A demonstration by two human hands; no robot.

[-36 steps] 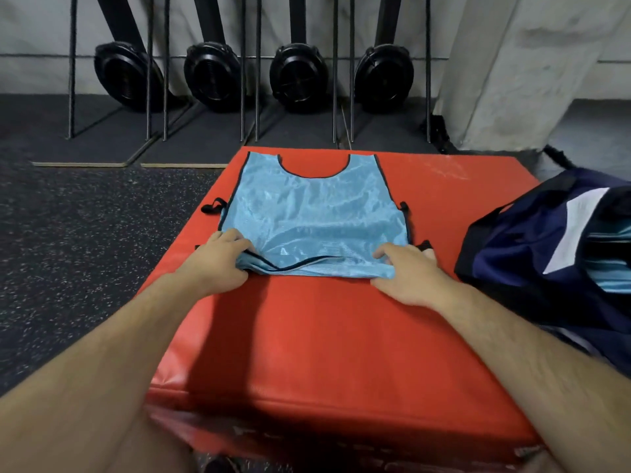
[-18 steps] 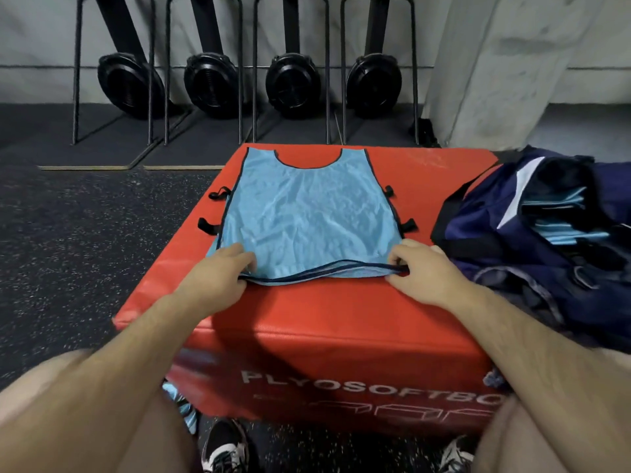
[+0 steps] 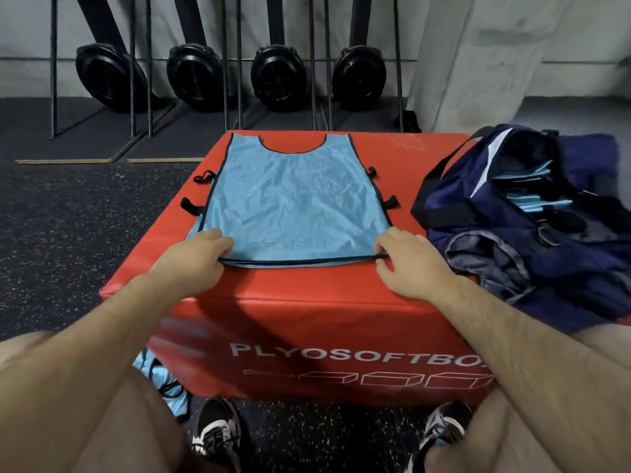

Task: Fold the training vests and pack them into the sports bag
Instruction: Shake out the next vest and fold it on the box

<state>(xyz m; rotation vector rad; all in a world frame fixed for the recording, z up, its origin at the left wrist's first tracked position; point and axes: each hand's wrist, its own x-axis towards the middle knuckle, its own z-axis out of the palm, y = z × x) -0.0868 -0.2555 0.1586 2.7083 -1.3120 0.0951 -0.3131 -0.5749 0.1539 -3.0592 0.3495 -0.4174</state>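
A light blue training vest [image 3: 293, 203] with black trim lies flat on the red plyo box [image 3: 307, 285], neck hole at the far side. My left hand [image 3: 194, 261] pinches its near left hem corner. My right hand [image 3: 409, 264] pinches the near right hem corner. The hem is stretched straight between them. An open navy sports bag [image 3: 478, 206] sits on the right part of the box, with folded blue vests [image 3: 526, 196] inside.
More blue vests [image 3: 164, 380] lie on the speckled floor by my left leg, below the box front. My shoes [image 3: 218, 431] stand on the floor in front of the box. Black machines in metal racks [image 3: 276, 76] line the far wall; a concrete pillar [image 3: 478, 56] rises at the back right.
Both hands pulled the hem toward me and the vest now lies smooth and flat. The camera drew back and tilted down, so the box front and my legs show.
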